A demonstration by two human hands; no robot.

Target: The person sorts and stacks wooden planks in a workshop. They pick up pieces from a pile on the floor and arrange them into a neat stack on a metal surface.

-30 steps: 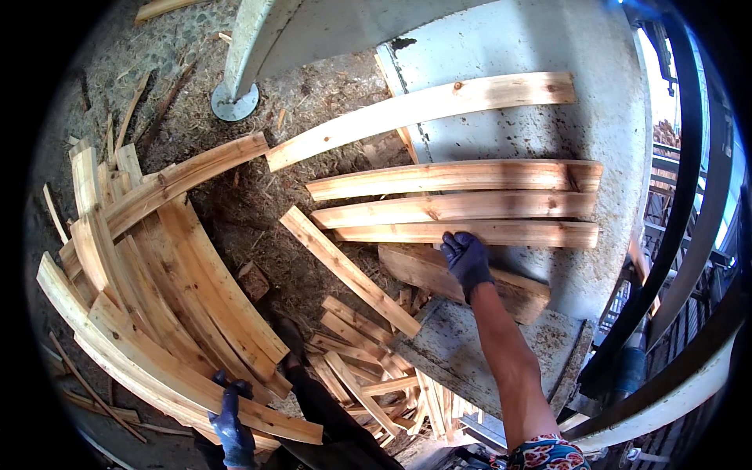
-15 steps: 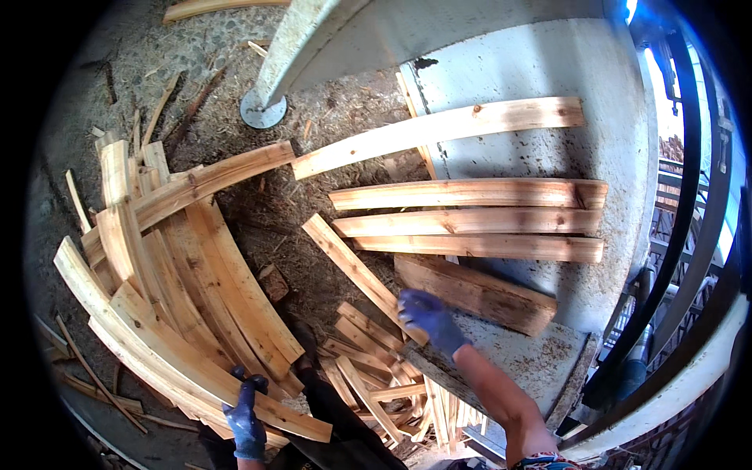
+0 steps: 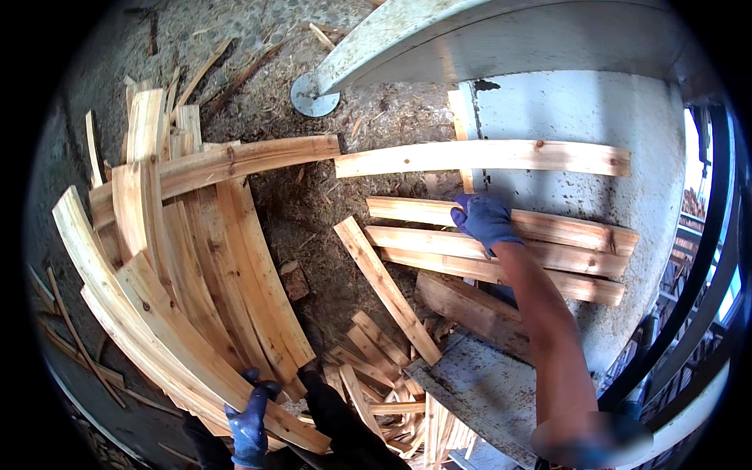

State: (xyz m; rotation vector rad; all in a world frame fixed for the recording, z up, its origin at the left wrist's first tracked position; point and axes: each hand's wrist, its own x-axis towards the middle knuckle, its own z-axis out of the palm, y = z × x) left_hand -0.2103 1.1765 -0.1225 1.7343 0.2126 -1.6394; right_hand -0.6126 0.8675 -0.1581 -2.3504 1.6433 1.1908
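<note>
My left hand (image 3: 251,423), in a blue glove, is closed round the near end of a long pale wooden board (image 3: 188,341) on the pile at lower left. My right hand (image 3: 484,221), also gloved in blue, has its fingers bent over the edge of the farthest of three wooden boards lying side by side (image 3: 580,229). These boards rest partly on a whitish metal surface (image 3: 548,102), their left ends jutting past it. Beyond them, one lighter board (image 3: 486,157) lies across the same surface. My right forearm hides parts of the two nearer boards.
A thick wooden block (image 3: 470,305) lies nearer than the boards. A slanting board (image 3: 388,290) leans toward a metal ledge (image 3: 486,376), with cut pieces (image 3: 376,345) heaped below. A curved metal leg with a round foot (image 3: 315,98) stands on the debris-strewn ground. Dark rails (image 3: 709,258) run at right.
My right hand has left the slanting board and moved up and right onto the farthest of the three boards. My left hand keeps its grip. The whole view has shifted slightly.
</note>
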